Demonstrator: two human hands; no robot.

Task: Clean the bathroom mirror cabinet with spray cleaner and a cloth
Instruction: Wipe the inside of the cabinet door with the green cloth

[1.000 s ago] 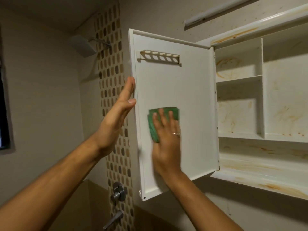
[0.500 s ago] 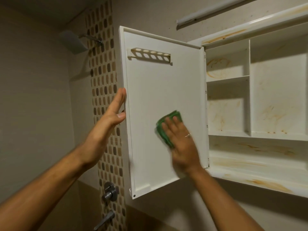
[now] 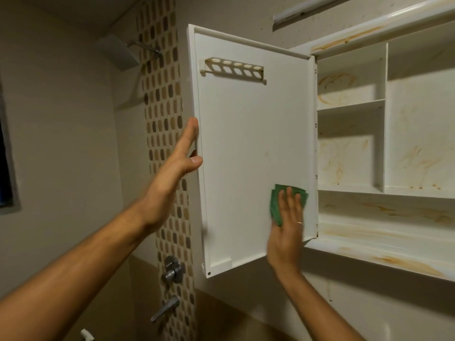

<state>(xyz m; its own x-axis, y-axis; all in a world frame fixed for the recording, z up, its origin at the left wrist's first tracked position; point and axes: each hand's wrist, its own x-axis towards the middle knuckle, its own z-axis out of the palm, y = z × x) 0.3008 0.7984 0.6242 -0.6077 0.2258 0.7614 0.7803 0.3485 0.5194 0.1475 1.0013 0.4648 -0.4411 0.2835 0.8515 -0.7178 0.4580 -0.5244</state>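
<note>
- The cabinet door (image 3: 246, 148) stands open, with its white inner face toward the camera.
- The left hand (image 3: 172, 178) rests on the free edge of the door, fingers straight and held together, thumb on the rim.
- The right hand (image 3: 285, 232) presses the green cloth (image 3: 274, 207) flat on the inner face, low and near the hinge side, with fingers straight and slightly spread.
- The cabinet shelves (image 3: 349, 104) beside the door carry orange-brown stains.

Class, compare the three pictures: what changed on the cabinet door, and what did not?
The right hand slid the green cloth across the inside of the door toward the hinge side and lower down. The left hand stayed flat against the door's free edge; the door stayed open.
</note>
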